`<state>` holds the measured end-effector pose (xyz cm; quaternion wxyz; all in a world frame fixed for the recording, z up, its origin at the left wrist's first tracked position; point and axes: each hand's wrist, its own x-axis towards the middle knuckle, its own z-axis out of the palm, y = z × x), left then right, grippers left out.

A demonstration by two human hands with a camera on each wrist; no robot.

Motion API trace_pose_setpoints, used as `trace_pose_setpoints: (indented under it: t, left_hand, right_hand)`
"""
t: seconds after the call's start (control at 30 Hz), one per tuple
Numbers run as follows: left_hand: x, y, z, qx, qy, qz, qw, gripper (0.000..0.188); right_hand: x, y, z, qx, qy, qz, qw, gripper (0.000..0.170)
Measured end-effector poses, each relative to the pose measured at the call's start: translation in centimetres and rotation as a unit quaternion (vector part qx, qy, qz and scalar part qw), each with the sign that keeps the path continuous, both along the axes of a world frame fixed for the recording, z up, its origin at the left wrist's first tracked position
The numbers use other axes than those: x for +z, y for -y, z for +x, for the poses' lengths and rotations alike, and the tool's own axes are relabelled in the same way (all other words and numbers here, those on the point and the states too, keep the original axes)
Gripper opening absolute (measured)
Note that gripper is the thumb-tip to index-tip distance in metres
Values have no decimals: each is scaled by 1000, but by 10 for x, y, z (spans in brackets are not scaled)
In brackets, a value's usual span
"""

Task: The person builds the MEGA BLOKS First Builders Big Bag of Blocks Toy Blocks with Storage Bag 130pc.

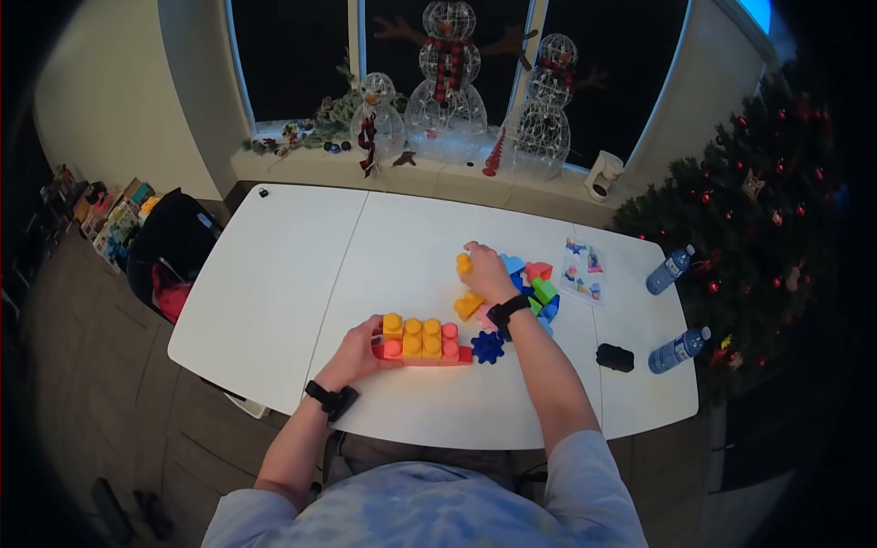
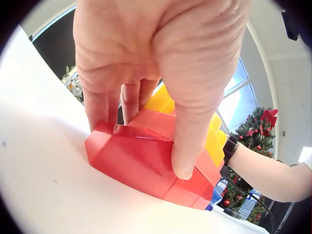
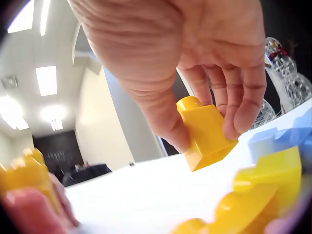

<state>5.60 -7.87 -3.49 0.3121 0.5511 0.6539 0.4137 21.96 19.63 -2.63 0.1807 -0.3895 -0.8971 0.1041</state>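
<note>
My left hand (image 1: 355,353) grips the left end of a toy block stack on the table. The thumb lies along one side of its red base (image 2: 129,158) and the fingers are on the far side. Pink blocks (image 1: 449,348) sit on the base, with yellow blocks (image 1: 413,342) on top. Above the table, my right hand (image 1: 491,276) pinches a small yellow block (image 3: 207,134) between thumb and fingers, its stud side tilted up. Below that hand lies another yellow block (image 1: 469,305). A dark blue gear-shaped piece (image 1: 487,347) is at the stack's right end.
Right of the right hand lies a pile of loose blocks, with a green block (image 1: 544,290) and a pink block (image 1: 539,270). A picture sheet (image 1: 583,271), a black case (image 1: 615,357) and two water bottles (image 1: 679,351) are farther right on the white table (image 1: 265,274).
</note>
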Motion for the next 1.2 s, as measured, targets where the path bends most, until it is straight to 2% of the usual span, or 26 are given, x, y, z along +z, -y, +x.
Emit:
trace_pose_setpoints:
  t: [0.07,0.1,0.17,0.23,0.3,0.5,0.63,0.87,0.97,1.03,1.07,1.13,1.17,1.2]
  left_hand:
    - [0,0,-1,0,0,3,1000,68]
    - [0,-1,-1,0,-3,8,1000,67]
    - [3,0,0,4,-2,1,1000,68]
    - [4,0,1,7,0,-5,1000,68]
    - [3,0,0,5,-8,7,1000,71]
    - [0,-1,0,11,-5,2,1000,71]
    - [1,-1,1,5,-8,12,1000,70]
    - [5,-1,5,17,11,2,1000,66]
    - [5,0,5,25,10,5,1000,63]
    - [7,0,4,26,4,6,1000,63]
    - [8,0,4,21,-6,0,1000,66]
    - [7,1,3,19,-15,-8,1000,70]
    - [2,1,2,16,-11,-3,1000,69]
    - [0,1,1,13,-9,3,1000,68]
  right_hand:
    - [34,21,17,90,-89,-103,987,34]
    - [46,31,26,90,-87,-104,987,34]
    - [62,55,45,137,-114,-251,952,37]
    - [62,72,58,144,-114,-268,946,38]
    - [55,85,67,204,-132,-283,928,36]
    - [37,101,66,206,-120,-199,951,34]
    - [42,105,64,216,-102,-156,958,36]
    - [41,104,64,213,-99,-145,961,34]
    - [46,102,66,212,-94,-153,961,37]
    - [53,89,71,225,-28,-227,947,38]
    - [60,79,73,226,-28,-224,948,38]
    - [72,61,80,142,-73,-317,935,42]
    - [59,51,81,143,-72,-318,935,42]
    - [35,35,78,185,-57,-188,963,41]
